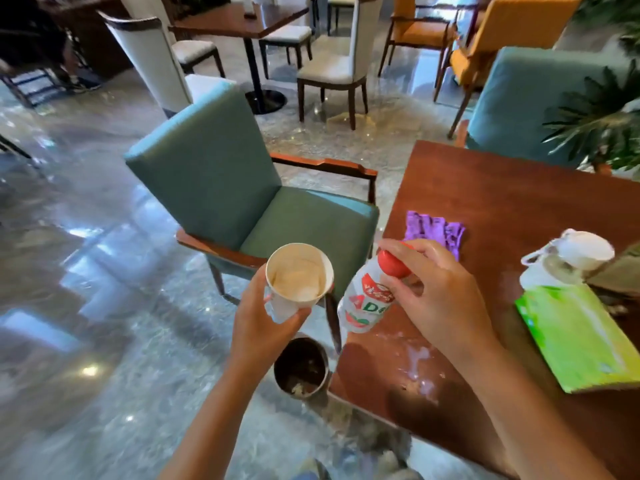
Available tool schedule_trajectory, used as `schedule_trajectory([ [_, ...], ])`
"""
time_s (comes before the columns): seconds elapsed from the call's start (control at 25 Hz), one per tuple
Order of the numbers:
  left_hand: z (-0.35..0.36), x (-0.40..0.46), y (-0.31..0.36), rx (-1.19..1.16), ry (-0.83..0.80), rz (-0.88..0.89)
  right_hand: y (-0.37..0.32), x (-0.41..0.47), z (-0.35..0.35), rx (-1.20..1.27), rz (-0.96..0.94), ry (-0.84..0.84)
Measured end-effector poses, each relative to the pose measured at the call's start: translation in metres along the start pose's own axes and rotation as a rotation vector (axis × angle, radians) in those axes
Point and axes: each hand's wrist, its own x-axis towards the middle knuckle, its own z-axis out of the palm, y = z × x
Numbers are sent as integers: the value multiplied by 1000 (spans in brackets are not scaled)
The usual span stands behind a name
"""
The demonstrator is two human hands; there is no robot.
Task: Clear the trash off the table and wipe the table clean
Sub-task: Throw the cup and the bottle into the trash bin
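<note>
My left hand (258, 323) holds a white paper cup (298, 277) upright, out over the floor to the left of the wooden table (502, 199). My right hand (440, 292) grips a small plastic drink bottle (367, 303) by its red cap, tilted, at the table's left edge. Below both, on the floor, stands a small dark trash bin (300, 368) with some scraps inside. A crumpled purple cloth (434, 232) lies on the table behind the bottle. A whitish spill (417, 363) marks the tabletop near my right forearm.
A green tissue pack (575, 337) and a clear bottle with a white lid (568, 261) rest on the table's right side. A teal armchair (242, 202) stands to the left of the table, a second one beyond it. A potted plant (602, 123) overhangs the far right.
</note>
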Motion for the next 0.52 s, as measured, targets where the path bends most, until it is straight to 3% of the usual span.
schedule_trajectory([
  [0.24, -23, 3, -63, 84, 61, -97, -15, 12, 81, 51, -41, -107],
  [0.52, -39, 14, -160, 56, -69, -281, -33, -5, 182, -80, 179, -139],
])
